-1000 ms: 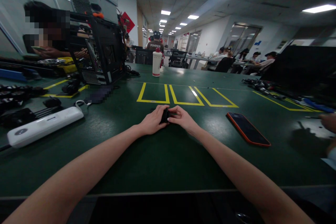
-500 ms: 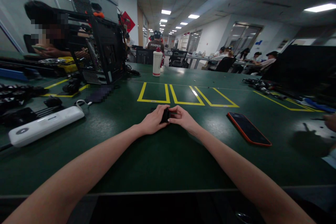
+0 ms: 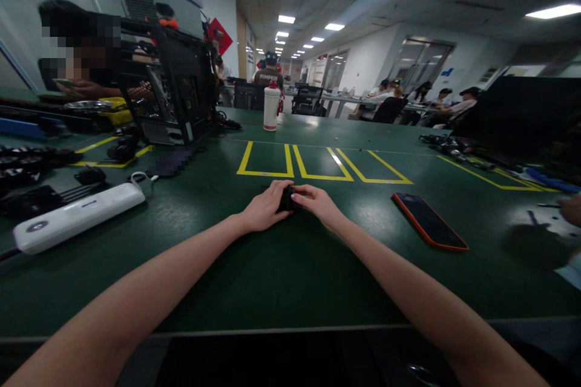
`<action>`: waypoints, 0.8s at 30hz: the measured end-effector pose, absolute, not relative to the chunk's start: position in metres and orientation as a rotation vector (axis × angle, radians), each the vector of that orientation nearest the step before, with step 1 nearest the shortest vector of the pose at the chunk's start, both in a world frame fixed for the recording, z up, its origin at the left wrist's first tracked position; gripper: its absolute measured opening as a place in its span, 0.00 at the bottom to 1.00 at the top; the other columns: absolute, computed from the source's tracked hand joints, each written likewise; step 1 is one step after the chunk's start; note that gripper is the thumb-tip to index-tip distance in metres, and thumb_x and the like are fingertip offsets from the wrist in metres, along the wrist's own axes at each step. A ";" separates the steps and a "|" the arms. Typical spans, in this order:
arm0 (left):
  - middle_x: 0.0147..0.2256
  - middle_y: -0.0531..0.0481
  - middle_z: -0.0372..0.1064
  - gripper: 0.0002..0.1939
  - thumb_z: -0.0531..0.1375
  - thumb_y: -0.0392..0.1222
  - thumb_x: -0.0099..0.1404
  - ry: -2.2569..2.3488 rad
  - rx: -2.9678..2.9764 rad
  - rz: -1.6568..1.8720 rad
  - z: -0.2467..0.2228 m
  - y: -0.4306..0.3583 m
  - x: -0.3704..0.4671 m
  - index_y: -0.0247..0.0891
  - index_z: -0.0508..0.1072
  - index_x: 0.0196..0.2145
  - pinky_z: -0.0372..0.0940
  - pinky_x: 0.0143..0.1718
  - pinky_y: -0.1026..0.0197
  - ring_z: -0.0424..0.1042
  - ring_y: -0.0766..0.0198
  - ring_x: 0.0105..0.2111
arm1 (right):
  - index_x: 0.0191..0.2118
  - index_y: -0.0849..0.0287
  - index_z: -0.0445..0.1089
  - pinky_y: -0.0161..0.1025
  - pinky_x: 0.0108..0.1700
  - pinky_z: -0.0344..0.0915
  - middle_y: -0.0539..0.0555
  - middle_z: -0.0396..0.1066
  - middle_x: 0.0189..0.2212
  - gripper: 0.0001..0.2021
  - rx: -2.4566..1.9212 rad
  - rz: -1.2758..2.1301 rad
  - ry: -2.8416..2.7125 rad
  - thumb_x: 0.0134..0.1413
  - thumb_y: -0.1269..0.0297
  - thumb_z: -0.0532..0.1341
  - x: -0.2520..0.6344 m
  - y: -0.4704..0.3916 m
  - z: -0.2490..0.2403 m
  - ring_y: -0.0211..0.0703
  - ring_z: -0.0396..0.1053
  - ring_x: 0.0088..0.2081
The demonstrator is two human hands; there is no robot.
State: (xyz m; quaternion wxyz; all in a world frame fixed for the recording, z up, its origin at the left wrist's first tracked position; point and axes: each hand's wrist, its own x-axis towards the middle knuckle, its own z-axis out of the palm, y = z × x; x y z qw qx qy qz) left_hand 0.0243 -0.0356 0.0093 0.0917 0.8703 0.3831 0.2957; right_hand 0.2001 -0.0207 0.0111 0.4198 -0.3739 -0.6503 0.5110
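Note:
A small black object (image 3: pixel 287 199) rests at the middle of the green table (image 3: pixel 290 278), largely covered by my fingers, so its kind cannot be made out. My left hand (image 3: pixel 269 207) is closed round it from the left, fingers over the top and thumb along the near side. From the right, my right hand (image 3: pixel 319 205) touches it with thumb and fingertips held together in a pinch. Just beyond both hands lie three yellow tape outlines (image 3: pixel 294 163) on the tabletop.
An orange-cased phone (image 3: pixel 430 221) lies to the right, a white power strip (image 3: pixel 82 216) to the left. An open black computer case (image 3: pixel 193 87) and a white bottle (image 3: pixel 271 109) stand farther back. Another person's hand (image 3: pixel 570 210) shows at the right edge.
My right thumb and fingers have shifted slightly on the black object, the thumb now higher against it. My left hand keeps its hold in the same place.

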 end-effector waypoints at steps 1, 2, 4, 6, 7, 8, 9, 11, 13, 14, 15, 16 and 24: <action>0.49 0.44 0.51 0.31 0.56 0.43 0.55 1.139 2.585 0.873 0.009 -0.036 0.024 0.42 0.45 0.53 0.65 0.39 0.51 0.60 0.55 0.46 | 0.38 0.58 0.65 0.43 0.46 0.60 0.52 0.67 0.37 0.15 -0.908 1.299 -1.636 0.40 0.63 0.62 0.201 -0.021 0.012 0.38 0.66 0.39; 0.49 0.44 0.51 0.31 0.57 0.43 0.55 1.140 2.585 0.869 0.009 -0.036 0.024 0.42 0.45 0.53 0.65 0.39 0.51 0.60 0.55 0.46 | 0.37 0.58 0.65 0.43 0.46 0.60 0.51 0.66 0.38 0.15 -0.871 1.320 -1.637 0.39 0.65 0.63 0.201 -0.022 0.013 0.39 0.66 0.39; 0.49 0.44 0.51 0.31 0.57 0.43 0.55 1.145 2.580 0.863 0.010 -0.036 0.023 0.42 0.45 0.53 0.65 0.39 0.51 0.60 0.55 0.45 | 0.36 0.57 0.64 0.42 0.45 0.61 0.50 0.66 0.38 0.17 -0.811 1.363 -1.625 0.35 0.67 0.65 0.201 -0.025 0.015 0.39 0.66 0.40; 0.48 0.44 0.51 0.31 0.56 0.43 0.55 1.152 2.572 0.860 0.010 -0.036 0.023 0.43 0.45 0.53 0.65 0.39 0.51 0.61 0.55 0.45 | 0.35 0.57 0.64 0.41 0.44 0.62 0.50 0.66 0.37 0.16 -0.809 1.367 -1.612 0.35 0.67 0.65 0.200 -0.027 0.016 0.38 0.66 0.39; 0.48 0.44 0.51 0.31 0.56 0.43 0.55 1.152 2.569 0.863 0.010 -0.036 0.023 0.43 0.45 0.53 0.65 0.39 0.51 0.61 0.55 0.45 | 0.35 0.57 0.64 0.41 0.44 0.62 0.50 0.66 0.36 0.15 -0.826 1.351 -1.608 0.36 0.66 0.64 0.199 -0.028 0.016 0.38 0.66 0.38; 0.48 0.44 0.51 0.31 0.56 0.44 0.55 1.149 2.569 0.866 0.011 -0.036 0.024 0.43 0.45 0.53 0.64 0.39 0.51 0.60 0.55 0.45 | 0.33 0.57 0.64 0.41 0.43 0.62 0.49 0.66 0.35 0.13 -0.846 1.323 -1.602 0.38 0.64 0.63 0.198 -0.028 0.015 0.37 0.66 0.37; 0.48 0.44 0.51 0.31 0.56 0.44 0.56 1.144 2.571 0.868 0.011 -0.036 0.024 0.43 0.45 0.53 0.64 0.40 0.51 0.60 0.55 0.45 | 0.32 0.58 0.64 0.40 0.42 0.62 0.49 0.66 0.33 0.11 -0.866 1.288 -1.594 0.39 0.62 0.62 0.198 -0.028 0.015 0.37 0.66 0.35; 0.48 0.44 0.51 0.30 0.56 0.44 0.56 1.136 2.578 0.874 0.011 -0.036 0.024 0.42 0.45 0.53 0.64 0.40 0.51 0.60 0.55 0.46 | 0.31 0.58 0.65 0.40 0.42 0.62 0.48 0.66 0.31 0.10 -0.890 1.227 -1.590 0.41 0.60 0.61 0.196 -0.026 0.013 0.36 0.65 0.35; 0.48 0.44 0.51 0.31 0.56 0.44 0.56 1.137 2.582 0.875 0.011 -0.036 0.025 0.42 0.45 0.53 0.64 0.40 0.51 0.60 0.55 0.46 | 0.33 0.58 0.65 0.41 0.43 0.62 0.49 0.66 0.33 0.12 -0.912 1.193 -1.595 0.41 0.59 0.61 0.195 -0.025 0.012 0.37 0.65 0.36; 0.48 0.44 0.51 0.31 0.56 0.44 0.56 1.140 2.582 0.877 0.010 -0.036 0.025 0.42 0.45 0.53 0.64 0.40 0.51 0.60 0.55 0.46 | 0.36 0.58 0.65 0.41 0.43 0.62 0.50 0.66 0.34 0.13 -0.929 1.189 -1.600 0.41 0.59 0.61 0.195 -0.025 0.011 0.38 0.65 0.38; 0.48 0.44 0.51 0.31 0.56 0.44 0.55 1.143 2.581 0.877 0.010 -0.035 0.024 0.42 0.45 0.53 0.64 0.40 0.51 0.60 0.55 0.46 | 0.38 0.57 0.65 0.42 0.44 0.61 0.51 0.66 0.35 0.15 -0.949 1.189 -1.603 0.41 0.59 0.61 0.195 -0.025 0.011 0.39 0.65 0.39; 0.48 0.44 0.51 0.31 0.56 0.44 0.55 1.141 2.581 0.874 0.010 -0.036 0.024 0.42 0.45 0.53 0.64 0.40 0.51 0.60 0.55 0.46 | 0.40 0.57 0.64 0.43 0.44 0.61 0.52 0.66 0.36 0.17 -0.965 1.189 -1.605 0.41 0.59 0.61 0.195 -0.025 0.012 0.40 0.65 0.39; 0.49 0.43 0.51 0.31 0.56 0.43 0.56 1.143 2.573 0.870 0.010 -0.036 0.024 0.42 0.45 0.53 0.64 0.38 0.51 0.61 0.55 0.45 | 0.34 0.57 0.62 0.42 0.45 0.62 0.50 0.65 0.37 0.16 -0.843 1.292 -1.647 0.35 0.67 0.65 0.198 -0.030 0.016 0.39 0.66 0.39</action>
